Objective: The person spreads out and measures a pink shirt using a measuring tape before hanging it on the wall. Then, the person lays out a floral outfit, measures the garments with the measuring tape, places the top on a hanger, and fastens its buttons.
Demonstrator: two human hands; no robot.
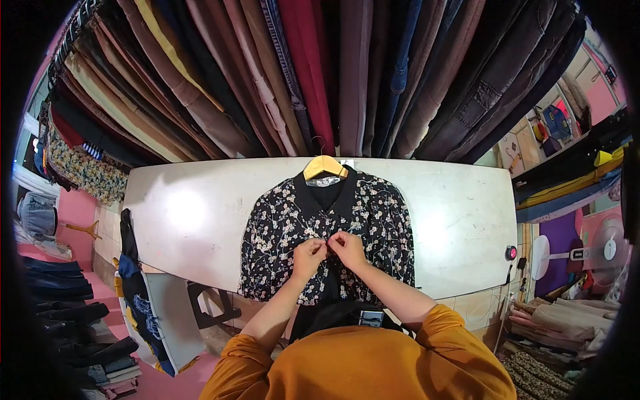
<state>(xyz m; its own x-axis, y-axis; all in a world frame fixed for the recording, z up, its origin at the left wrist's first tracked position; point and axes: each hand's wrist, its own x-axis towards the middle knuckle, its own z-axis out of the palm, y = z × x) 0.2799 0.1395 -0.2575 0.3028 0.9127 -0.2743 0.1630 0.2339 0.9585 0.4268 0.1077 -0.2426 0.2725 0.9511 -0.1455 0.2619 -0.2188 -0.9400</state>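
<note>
A black floral shirt point(383, 230) with a plain black collar lies face up on the white table point(460, 220). Its shoulders are spread over a wooden hanger point(325, 167), whose hook points toward the table's far edge. At the middle of the shirt front, my left hand point(309, 259) is closed in a pinch on the front opening. Close beside it, my right hand point(348, 251) pinches the same opening from the other side. The fingertips nearly meet, and any button between them is too small to make out. Below the hands the two front edges hang slightly apart.
A dense row of hanging trousers point(320, 80) borders the table's far side. A small black and red round object point(511, 253) sits at the right edge. A white fan point(603, 250) stands to the right. Folded clothes point(73, 313) are stacked at the left.
</note>
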